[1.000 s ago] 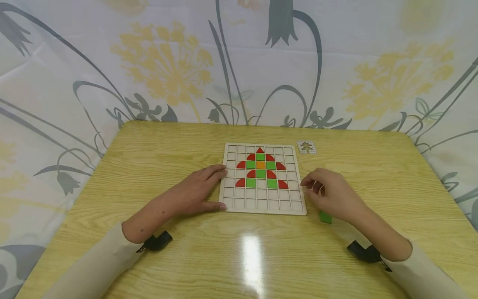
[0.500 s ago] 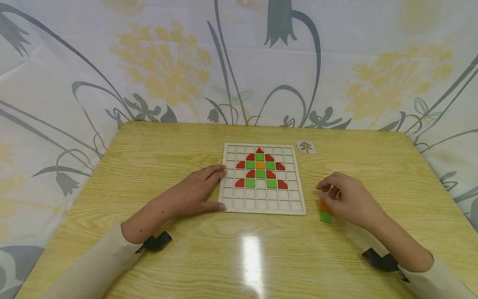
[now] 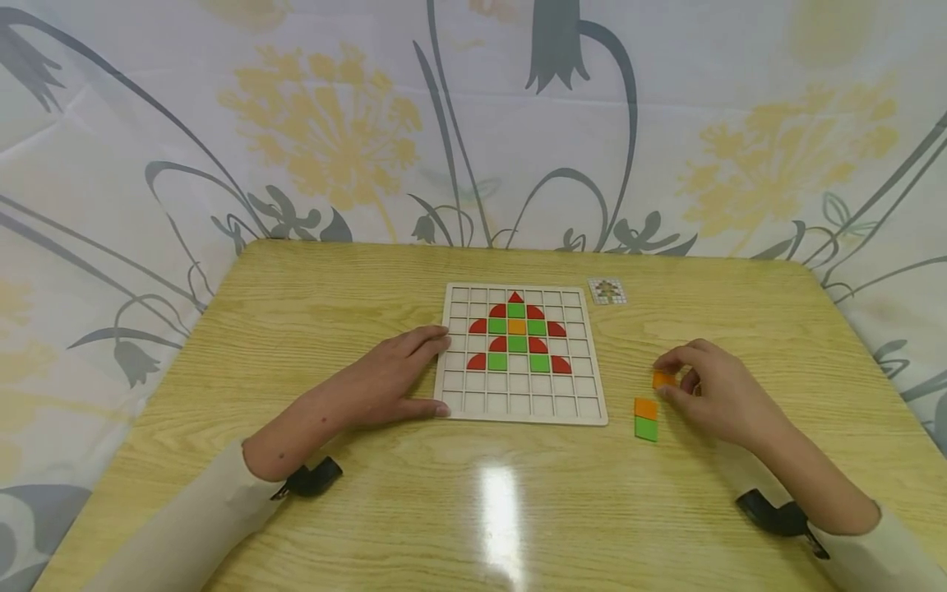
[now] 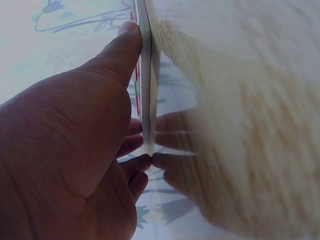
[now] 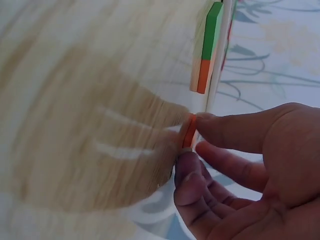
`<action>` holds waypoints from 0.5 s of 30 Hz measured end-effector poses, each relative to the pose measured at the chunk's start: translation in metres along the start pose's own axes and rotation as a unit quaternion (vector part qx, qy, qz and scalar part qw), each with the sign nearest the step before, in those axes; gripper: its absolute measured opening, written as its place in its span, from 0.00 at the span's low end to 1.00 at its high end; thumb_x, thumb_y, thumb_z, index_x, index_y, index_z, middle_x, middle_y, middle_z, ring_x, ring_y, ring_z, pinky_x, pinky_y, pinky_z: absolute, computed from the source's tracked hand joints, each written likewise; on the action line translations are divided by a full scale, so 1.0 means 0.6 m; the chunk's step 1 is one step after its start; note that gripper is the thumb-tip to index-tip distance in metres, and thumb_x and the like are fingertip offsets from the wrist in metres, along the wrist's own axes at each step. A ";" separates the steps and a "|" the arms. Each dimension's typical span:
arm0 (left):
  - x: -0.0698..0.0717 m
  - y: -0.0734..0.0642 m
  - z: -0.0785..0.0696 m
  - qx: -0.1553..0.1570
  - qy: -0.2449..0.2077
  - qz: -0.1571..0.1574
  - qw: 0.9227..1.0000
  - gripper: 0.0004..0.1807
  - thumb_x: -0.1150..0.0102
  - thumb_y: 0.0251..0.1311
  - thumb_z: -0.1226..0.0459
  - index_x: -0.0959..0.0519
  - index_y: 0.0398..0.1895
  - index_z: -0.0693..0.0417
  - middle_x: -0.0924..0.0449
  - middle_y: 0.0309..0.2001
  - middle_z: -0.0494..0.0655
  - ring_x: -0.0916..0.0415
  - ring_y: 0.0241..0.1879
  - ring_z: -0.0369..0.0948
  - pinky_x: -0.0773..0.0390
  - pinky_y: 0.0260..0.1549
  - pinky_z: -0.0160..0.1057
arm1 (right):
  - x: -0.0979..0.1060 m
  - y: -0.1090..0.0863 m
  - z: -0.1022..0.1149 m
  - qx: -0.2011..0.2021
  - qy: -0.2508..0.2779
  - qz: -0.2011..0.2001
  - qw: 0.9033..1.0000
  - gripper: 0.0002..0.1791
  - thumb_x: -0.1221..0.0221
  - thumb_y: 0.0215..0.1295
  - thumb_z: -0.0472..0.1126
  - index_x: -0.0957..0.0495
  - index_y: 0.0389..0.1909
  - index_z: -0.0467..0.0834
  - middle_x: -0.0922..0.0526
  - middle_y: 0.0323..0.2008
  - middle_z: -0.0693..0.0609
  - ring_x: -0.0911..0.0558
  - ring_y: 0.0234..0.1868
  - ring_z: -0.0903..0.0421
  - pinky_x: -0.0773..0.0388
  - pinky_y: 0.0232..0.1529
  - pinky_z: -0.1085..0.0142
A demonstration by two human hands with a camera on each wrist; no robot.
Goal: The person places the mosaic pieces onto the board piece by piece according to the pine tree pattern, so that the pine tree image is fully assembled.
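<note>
A pale wooden grid board [image 3: 473, 404] lies flat, its red, green and orange pieces forming a tree shape. My left hand [image 3: 388, 376] rests against the board's left edge, fingers extended, the thumb near the lower corner. In the left wrist view the thumb [image 4: 112, 55] lies along that edge. Right of the board, my right hand [image 3: 716, 390] pinches a small orange square tile [image 3: 663, 379] between thumb and fingertips. The right wrist view shows this orange tile [image 5: 189, 131] close over the tabletop. Nearer the board sit another orange square tile [image 3: 646, 409] and a green square tile [image 3: 646, 429], edge to edge.
A small picture card [image 3: 607, 291] with a similar tree pattern lies behind the board's right corner. The wooden table [image 3: 355, 279] meets a flowered cloth backdrop [image 3: 473, 123] at its far edge. A bright reflection shows on the tabletop in front.
My right hand has moved from the board's right edge rightward, uncovering the orange and green tiles, and now pinches another orange tile. The left hand stays at the board's edge.
</note>
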State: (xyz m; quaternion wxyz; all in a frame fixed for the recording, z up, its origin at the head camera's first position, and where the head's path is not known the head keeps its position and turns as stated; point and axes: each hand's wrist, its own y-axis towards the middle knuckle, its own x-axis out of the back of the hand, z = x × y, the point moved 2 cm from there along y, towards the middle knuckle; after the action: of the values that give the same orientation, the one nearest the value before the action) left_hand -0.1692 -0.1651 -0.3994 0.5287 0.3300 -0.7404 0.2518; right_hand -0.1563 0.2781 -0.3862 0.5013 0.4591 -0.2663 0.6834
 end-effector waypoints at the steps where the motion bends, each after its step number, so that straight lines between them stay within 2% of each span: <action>1: 0.000 0.000 -0.001 0.000 0.000 0.001 1.000 0.55 0.34 0.67 0.37 0.43 0.84 0.59 0.47 0.83 0.55 0.43 0.80 0.55 0.36 0.76 0.58 | 0.000 0.000 -0.001 -0.005 0.002 0.005 1.000 0.11 0.29 0.66 0.33 0.14 0.48 0.38 0.18 0.45 0.43 0.22 0.34 0.57 0.24 0.32 0.66; 6: 0.002 0.001 -0.004 0.002 -0.001 0.002 1.000 0.55 0.34 0.67 0.37 0.43 0.84 0.59 0.47 0.83 0.55 0.43 0.81 0.54 0.37 0.76 0.58 | -0.002 0.002 -0.005 -0.019 0.006 0.020 1.000 0.08 0.29 0.67 0.34 0.15 0.44 0.38 0.19 0.44 0.43 0.22 0.34 0.56 0.24 0.32 0.65; 11: 0.002 0.001 -0.004 0.003 -0.001 0.002 1.000 0.55 0.34 0.66 0.37 0.43 0.84 0.60 0.47 0.83 0.56 0.43 0.81 0.55 0.37 0.76 0.58 | -0.004 0.004 -0.007 -0.025 0.013 0.034 0.999 0.10 0.29 0.67 0.34 0.18 0.45 0.36 0.20 0.43 0.42 0.22 0.36 0.56 0.24 0.33 0.64; 15: 0.002 0.000 -0.004 0.002 -0.002 0.000 1.000 0.55 0.33 0.66 0.37 0.43 0.84 0.60 0.46 0.83 0.56 0.43 0.80 0.55 0.37 0.76 0.58 | -0.003 0.004 -0.007 -0.033 0.022 0.042 0.998 0.12 0.29 0.67 0.33 0.20 0.46 0.36 0.18 0.39 0.47 0.21 0.36 0.56 0.23 0.33 0.65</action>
State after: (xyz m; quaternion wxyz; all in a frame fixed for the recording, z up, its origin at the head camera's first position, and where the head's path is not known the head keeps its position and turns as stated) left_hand -0.1680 -0.1635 -0.3977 0.5262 0.3313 -0.7414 0.2524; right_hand -0.1600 0.2798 -0.3894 0.4928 0.4154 -0.2963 0.7048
